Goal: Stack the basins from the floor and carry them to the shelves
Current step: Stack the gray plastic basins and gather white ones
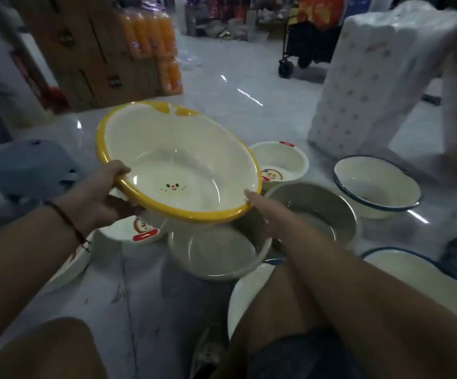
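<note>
Gripping the yellow-rimmed basin (178,165) by its near-left rim, the left hand (96,198) had its fingers closed over the edge, thumb on top, and the basin hung tilted above the floor (221,86), its open mouth turned toward the person. The right hand (262,212) reached along the near-right rim with an extended finger touching the edge; whether the other fingers were curled under it could not be told. Directly below, between the two hands, sat a grey basin (216,255), with a second grey basin (314,212) just beside it to the right. A blue-rimmed basin (377,184) stood farther right, apart from the rest, and a small white basin (279,162) lay beyond. Lowering straight down looked likeliest, with little room sideways among the crowded rims.
</note>
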The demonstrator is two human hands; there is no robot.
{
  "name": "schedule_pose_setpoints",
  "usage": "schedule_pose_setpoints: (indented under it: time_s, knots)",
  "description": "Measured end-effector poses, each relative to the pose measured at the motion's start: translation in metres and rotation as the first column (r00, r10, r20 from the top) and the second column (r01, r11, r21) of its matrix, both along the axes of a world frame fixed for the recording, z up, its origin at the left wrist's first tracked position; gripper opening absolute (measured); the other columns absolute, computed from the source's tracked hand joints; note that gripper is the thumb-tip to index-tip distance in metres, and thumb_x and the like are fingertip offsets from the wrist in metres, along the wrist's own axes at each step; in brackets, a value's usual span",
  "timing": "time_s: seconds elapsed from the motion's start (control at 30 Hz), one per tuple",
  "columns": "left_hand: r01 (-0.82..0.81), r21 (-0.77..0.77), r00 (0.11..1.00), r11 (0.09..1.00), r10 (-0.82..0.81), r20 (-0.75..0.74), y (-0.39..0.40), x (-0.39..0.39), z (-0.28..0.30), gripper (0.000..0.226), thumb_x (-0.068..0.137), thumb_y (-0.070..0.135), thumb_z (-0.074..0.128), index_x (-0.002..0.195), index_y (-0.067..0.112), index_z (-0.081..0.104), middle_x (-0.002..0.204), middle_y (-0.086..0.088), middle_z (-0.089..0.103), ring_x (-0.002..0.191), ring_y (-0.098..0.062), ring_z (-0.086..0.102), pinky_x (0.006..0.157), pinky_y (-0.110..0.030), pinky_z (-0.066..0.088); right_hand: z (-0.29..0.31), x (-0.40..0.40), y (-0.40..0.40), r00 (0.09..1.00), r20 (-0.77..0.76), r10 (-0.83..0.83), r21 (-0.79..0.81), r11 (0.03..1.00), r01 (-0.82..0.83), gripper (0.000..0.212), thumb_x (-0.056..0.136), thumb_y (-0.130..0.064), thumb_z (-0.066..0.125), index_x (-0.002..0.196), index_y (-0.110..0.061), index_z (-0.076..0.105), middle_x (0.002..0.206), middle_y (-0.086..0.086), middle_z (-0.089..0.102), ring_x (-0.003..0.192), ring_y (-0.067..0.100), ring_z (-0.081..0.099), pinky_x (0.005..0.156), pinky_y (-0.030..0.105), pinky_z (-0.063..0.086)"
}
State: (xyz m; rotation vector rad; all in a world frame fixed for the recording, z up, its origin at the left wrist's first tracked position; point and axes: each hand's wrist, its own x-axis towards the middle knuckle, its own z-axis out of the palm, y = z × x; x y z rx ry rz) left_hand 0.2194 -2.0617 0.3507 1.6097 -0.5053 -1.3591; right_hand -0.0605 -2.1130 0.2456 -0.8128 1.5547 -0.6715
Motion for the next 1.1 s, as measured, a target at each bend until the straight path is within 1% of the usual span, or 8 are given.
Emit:
schedule_pose_setpoints:
  time_s: [0.07,0.13,0.2,0.33,0.43,0.67,0.87,1.1]
  knots:
    - [0.084,-0.048,0.995,0.995,-0.086,-0.05,-0.011,-0.038,-0.004,0.013,0.092,0.021,0.055,0.092,0.012,0.047,0.084,-0.015,0.055,0.078,-0.031,0.059,0.053,-0.051,0.059,0.007,-0.027,0.004,0.892,0.401,-0.209,0.144,0.976,0.164,0.064,0.084,-0.057,0.063,0.131,-0.015,0.052,0.123,0.013,0.06,0.11,0.033,0.061,0.085,0.048,0.055]
    - [0.187,-0.077,0.981,0.979,-0.191,-0.042,-0.019,-0.068,-0.013,0.016,0.09,0.022,0.055,0.1,0.011,0.049,0.084,-0.014,0.058,0.081,-0.031,0.063,0.071,-0.051,0.06,0.007,-0.048,0.007,0.827,0.474,-0.303,0.091,0.951,0.296,0.051,0.089,-0.038,0.064,0.128,-0.009,0.053,0.114,0.016,0.066,0.103,0.034,0.065,0.085,0.05,0.056]
    - [0.281,-0.067,0.96,0.957,-0.281,0.007,-0.025,-0.091,-0.029,0.022,0.087,0.024,0.055,0.105,0.01,0.052,0.084,-0.014,0.057,0.082,-0.03,0.063,0.078,-0.047,0.059,0.011,-0.068,0.017,0.818,0.438,-0.372,0.048,0.919,0.391,0.04,0.092,-0.018,0.059,0.128,-0.005,0.051,0.109,0.019,0.065,0.102,0.034,0.065,0.087,0.05,0.055]
    - [0.458,0.042,0.888,0.888,-0.459,0.011,-0.027,-0.118,-0.063,0.007,0.091,0.017,0.052,0.09,0.009,0.051,0.071,-0.009,0.053,0.064,-0.025,0.057,0.063,-0.038,0.057,0.01,-0.113,0.054,0.835,0.217,-0.506,0.039,0.859,0.511,0.032,0.09,-0.005,0.055,0.121,-0.004,0.053,0.094,0.015,0.063,0.08,0.028,0.063,0.053,0.035,0.057]
    - [0.566,0.131,0.819,0.814,-0.573,0.024,-0.031,-0.118,-0.089,0.019,0.094,0.022,0.056,0.103,0.006,0.052,0.081,-0.011,0.055,0.069,-0.027,0.059,0.069,-0.043,0.055,0.007,-0.138,0.094,0.829,0.056,-0.557,0.078,0.83,0.552,0.022,0.09,-0.002,0.052,0.112,-0.002,0.051,0.082,0.014,0.058,0.07,0.026,0.059,0.04,0.029,0.053]
    - [0.754,0.387,0.539,0.53,-0.837,0.095,-0.009,-0.145,-0.12,0.017,0.094,0.017,0.055,0.083,0.004,0.051,0.054,-0.01,0.05,0.05,-0.019,0.045,0.056,-0.03,0.046,0.02,-0.179,0.157,0.788,-0.231,-0.57,0.094,0.793,0.601,0.032,0.084,-0.001,0.06,0.112,-0.001,0.045,0.085,0.018,0.056,0.07,0.03,0.06,0.072,0.043,0.056]
    - [0.735,0.311,0.59,0.603,-0.794,0.148,-0.003,-0.173,-0.121,0.013,0.094,0.015,0.054,0.087,0.004,0.049,0.056,-0.011,0.049,0.049,-0.019,0.044,0.052,-0.026,0.037,0.044,-0.198,0.154,0.763,-0.253,-0.596,0.074,0.774,0.629,0.035,0.083,-0.001,0.063,0.114,-0.001,0.046,0.088,0.018,0.057,0.077,0.032,0.063,0.086,0.048,0.056]
    - [0.773,0.138,0.566,0.619,-0.772,0.289,-0.002,-0.222,-0.119,0.02,0.094,0.023,0.062,0.104,0.005,0.061,0.06,-0.008,0.063,0.046,-0.015,0.058,0.052,-0.025,0.051,0.042,-0.245,0.164,0.694,-0.225,-0.684,0.048,0.704,0.709,0.035,0.085,0.005,0.057,0.117,-0.002,0.046,0.089,0.017,0.055,0.07,0.031,0.058,0.054,0.044,0.051]
